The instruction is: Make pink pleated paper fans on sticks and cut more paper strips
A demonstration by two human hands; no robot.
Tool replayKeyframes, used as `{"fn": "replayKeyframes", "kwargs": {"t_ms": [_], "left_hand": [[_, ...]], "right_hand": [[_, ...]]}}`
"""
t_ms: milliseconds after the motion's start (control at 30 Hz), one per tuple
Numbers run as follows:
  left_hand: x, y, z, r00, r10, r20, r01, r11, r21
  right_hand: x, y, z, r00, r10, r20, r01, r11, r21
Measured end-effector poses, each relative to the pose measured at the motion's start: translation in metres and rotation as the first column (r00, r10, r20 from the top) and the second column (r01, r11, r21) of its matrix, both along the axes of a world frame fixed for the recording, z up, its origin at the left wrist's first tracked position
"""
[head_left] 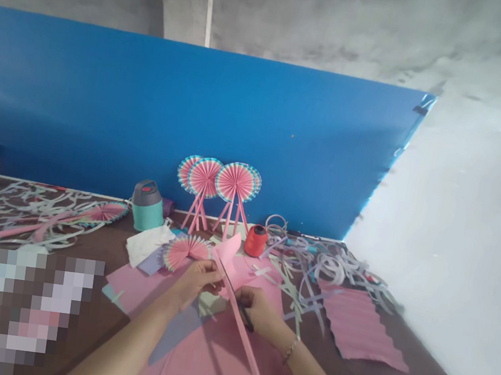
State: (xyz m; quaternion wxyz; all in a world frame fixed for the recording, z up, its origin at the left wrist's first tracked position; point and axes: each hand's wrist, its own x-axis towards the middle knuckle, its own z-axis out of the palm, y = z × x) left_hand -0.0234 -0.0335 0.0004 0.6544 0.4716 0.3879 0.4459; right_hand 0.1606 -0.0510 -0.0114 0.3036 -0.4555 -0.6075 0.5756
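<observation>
Pinched in my left hand [202, 280] is a piece of pink paper [228, 252], raised above the table. A long narrow pink strip [249, 348] of it hangs down toward me. My right hand [259, 311] grips dark-handled scissors [247, 319], whose blades lie along the paper between the two hands. How far apart the blades are I cannot make out. Beneath both hands lie large pink sheets [192, 363] and a grey-purple sheet [175, 330]. Just beyond my left hand, a pleated pink paper fan [185, 254] rests partly spread.
Finished round paper fans [237, 181] lean against the blue board [107, 91]. A teal bottle [147, 208] and a red spool [255, 240] stand behind the sheets. Curled paper strips [331, 270] pile up at right, more strips [51, 206] at left. Wavy pink paper [364, 326] lies right.
</observation>
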Motion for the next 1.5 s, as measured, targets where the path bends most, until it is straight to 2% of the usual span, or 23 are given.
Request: {"fn": "replayKeyframes", "kwargs": {"t_ms": [100,233,667,933,1167,1333,1400,1500], "left_hand": [[0.002,-0.001,-0.001,1.0,-0.021,-0.004,0.021,1.0,-0.007],[0.003,-0.001,-0.002,1.0,-0.029,-0.002,0.029,1.0,-0.008],[0.007,-0.008,0.006,0.997,-0.068,-0.029,0.068,0.998,-0.006],[0.01,-0.008,0.003,0.994,-0.098,-0.055,0.098,0.995,-0.006],[0.011,-0.009,0.001,0.997,-0.082,-0.007,0.082,0.996,-0.035],[0.005,-0.006,0.006,0.998,0.026,0.062,-0.025,1.0,-0.012],[0.0,-0.001,0.005,0.987,0.128,0.102,-0.13,0.991,0.021],[-0.007,0.007,0.001,0.946,0.294,0.134,-0.306,0.949,0.079]], "right_hand": [[0.0,0.0,-0.002,1.0,0.01,-0.028,-0.009,0.999,0.038],[0.0,0.0,-0.002,1.0,-0.01,0.018,0.009,0.999,0.051],[0.0,0.002,-0.007,0.997,-0.028,0.074,0.021,0.995,0.101],[-0.001,0.003,-0.004,1.0,-0.002,0.021,-0.002,0.986,0.165],[0.0,0.005,-0.005,1.0,-0.029,0.007,0.028,0.997,0.074],[0.007,0.004,0.006,0.987,-0.158,0.006,0.157,0.982,0.106],[0.012,0.004,0.013,0.982,-0.187,-0.014,0.187,0.974,0.13],[0.019,0.003,0.025,0.96,-0.275,-0.046,0.279,0.937,0.212]]}}
